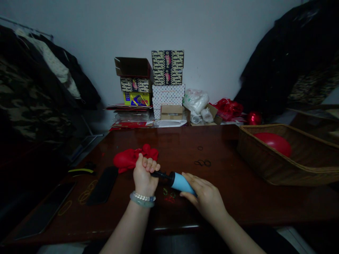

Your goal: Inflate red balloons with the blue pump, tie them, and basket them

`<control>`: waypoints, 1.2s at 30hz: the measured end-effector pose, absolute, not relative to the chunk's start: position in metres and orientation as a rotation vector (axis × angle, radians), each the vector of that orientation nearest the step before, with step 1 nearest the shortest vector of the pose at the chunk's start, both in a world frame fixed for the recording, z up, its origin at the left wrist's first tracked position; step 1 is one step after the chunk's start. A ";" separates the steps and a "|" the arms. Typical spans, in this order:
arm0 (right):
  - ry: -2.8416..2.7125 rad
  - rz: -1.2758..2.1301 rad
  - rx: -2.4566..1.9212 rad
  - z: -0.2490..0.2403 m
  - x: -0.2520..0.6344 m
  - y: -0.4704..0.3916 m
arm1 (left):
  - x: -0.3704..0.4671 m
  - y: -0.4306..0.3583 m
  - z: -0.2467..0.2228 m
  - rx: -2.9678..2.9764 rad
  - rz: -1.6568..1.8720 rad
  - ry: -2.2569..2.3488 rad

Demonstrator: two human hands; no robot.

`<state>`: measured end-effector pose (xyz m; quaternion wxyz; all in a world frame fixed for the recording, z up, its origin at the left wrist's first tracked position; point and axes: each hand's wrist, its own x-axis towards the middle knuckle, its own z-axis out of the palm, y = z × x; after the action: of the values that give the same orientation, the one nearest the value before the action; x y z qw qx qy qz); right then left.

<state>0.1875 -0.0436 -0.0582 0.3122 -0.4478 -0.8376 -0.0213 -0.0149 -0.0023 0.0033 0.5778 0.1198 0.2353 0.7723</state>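
A blue hand pump (182, 182) with a black end is held slantwise between both hands, above the dark wooden table. My left hand (145, 173), with two bracelets on the wrist, is closed around the thin black part at the pump's left end. My right hand (205, 192) wraps the blue barrel from the right. Just behind the left hand is a bunch of limp red balloons (125, 159); whether one touches the pump is hidden by the fingers. Small green and red rubber bands (169, 198) lie beneath the pump.
A wicker basket (254, 164) at the right holds an inflated red balloon (275, 143). Black bands (203, 163) lie mid-table. At the left are a phone (102, 186), a tablet (46, 208), yellow bands (84, 196) and a yellow-edged tool (81, 171). Boxes (168, 67) stand behind.
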 end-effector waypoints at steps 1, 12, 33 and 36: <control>-2.211 -0.057 -1.184 -0.058 0.189 -0.043 | -0.019 -0.002 0.004 0.274 1.816 0.549; -2.270 -0.089 -1.204 -0.052 0.199 -0.037 | -0.050 0.004 0.009 0.183 1.872 0.523; -2.161 -0.127 -1.193 -0.067 0.184 -0.046 | 0.000 -0.003 -0.011 0.249 1.792 0.534; -2.149 -0.136 -1.201 -0.068 0.182 -0.048 | 0.005 -0.005 -0.012 0.260 1.784 0.543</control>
<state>0.1822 -0.0477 -0.0684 0.3316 -0.4597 -0.8222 -0.0521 0.0052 -0.0051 -0.0118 0.5886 0.1117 0.2333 0.7660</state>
